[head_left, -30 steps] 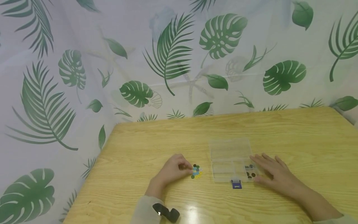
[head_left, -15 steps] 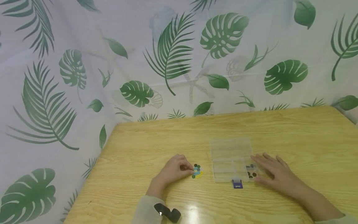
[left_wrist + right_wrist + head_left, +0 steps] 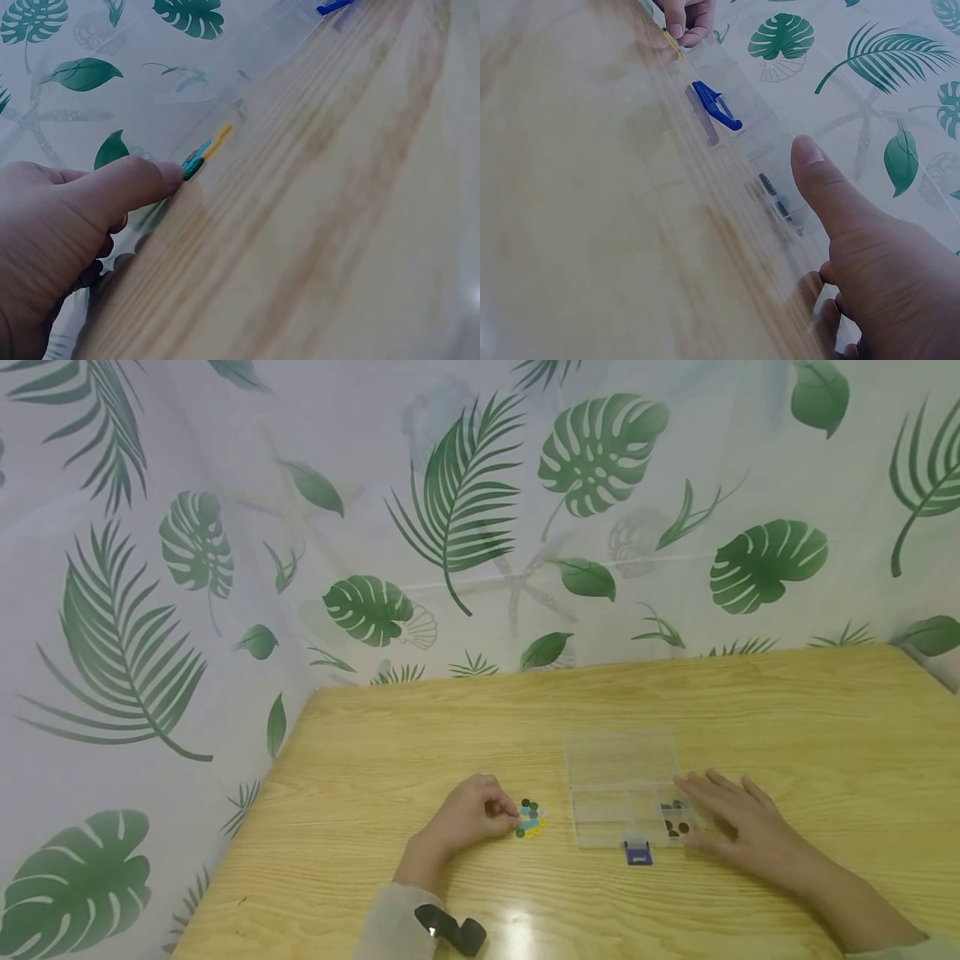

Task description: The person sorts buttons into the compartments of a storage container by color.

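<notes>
There are two hands (image 3: pixel 467 810) (image 3: pixel 738 822), one box (image 3: pixel 602 818), one latch (image 3: pixel 638 854), one disc pile (image 3: pixel 530 824).

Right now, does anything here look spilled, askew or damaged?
Nothing looks spilled or damaged. The small coloured pieces lie loose on the table outside the open clear box, but bunched together beside the left hand, so probably not a spill. One dark mark at the table's left interrupts the grain.
</notes>
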`<state>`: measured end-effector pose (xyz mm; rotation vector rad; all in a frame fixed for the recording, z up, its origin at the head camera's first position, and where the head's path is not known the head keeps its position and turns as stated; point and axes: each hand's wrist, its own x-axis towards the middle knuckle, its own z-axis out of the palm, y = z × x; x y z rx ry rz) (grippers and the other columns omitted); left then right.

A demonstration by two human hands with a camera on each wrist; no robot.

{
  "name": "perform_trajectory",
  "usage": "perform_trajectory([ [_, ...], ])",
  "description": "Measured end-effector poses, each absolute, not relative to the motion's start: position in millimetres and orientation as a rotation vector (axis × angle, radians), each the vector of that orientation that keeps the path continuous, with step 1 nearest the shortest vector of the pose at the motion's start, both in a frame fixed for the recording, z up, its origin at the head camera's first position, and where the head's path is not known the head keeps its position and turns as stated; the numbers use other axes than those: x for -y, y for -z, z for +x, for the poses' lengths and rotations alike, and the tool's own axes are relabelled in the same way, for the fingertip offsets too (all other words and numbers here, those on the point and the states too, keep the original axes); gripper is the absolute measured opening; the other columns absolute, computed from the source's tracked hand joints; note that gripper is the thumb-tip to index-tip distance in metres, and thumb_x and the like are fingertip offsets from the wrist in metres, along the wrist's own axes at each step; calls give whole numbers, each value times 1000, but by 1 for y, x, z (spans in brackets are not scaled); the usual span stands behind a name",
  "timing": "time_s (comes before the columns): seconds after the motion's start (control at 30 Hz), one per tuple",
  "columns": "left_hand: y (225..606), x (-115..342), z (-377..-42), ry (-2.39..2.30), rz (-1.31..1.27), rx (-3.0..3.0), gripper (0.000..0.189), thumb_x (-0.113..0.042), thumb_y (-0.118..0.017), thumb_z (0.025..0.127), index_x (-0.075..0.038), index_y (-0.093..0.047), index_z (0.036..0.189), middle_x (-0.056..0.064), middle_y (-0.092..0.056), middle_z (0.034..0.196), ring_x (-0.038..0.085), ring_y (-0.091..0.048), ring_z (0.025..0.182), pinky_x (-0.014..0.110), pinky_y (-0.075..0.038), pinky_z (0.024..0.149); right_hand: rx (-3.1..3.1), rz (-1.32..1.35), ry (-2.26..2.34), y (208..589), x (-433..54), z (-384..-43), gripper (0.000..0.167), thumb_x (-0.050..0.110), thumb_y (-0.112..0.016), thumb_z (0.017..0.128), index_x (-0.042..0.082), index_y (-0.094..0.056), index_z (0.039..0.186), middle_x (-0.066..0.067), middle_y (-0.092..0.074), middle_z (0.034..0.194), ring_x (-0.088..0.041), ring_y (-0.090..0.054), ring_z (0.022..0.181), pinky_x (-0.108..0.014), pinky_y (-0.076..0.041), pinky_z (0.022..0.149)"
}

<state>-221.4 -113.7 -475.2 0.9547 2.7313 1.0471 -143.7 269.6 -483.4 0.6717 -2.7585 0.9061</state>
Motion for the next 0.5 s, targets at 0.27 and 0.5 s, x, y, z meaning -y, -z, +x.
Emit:
perform_trajectory([
  [0.27, 480, 114, -223, -1064, 1019, -2747, 6, -20, -76, 79, -20, -71, 78, -12, -56, 75, 4, -45, 72, 18, -42, 66, 2755, 677, -934, 485, -270, -143, 70, 28, -68, 85, 16, -36, 146, -25, -42, 141, -55, -29, 129, -63, 4, 109],
  [0.5, 477, 115, -222, -1139, 969, -2707, 8, -24, -77, 80, -21, -69, 80, -12, -55, 77, 6, -46, 75, 20, -43, 68, 2751, 683, -935, 485, -270, -143, 70, 27, -69, 85, 16, -36, 146, -25, -42, 141, -55, -29, 129, -63, 4, 109],
])
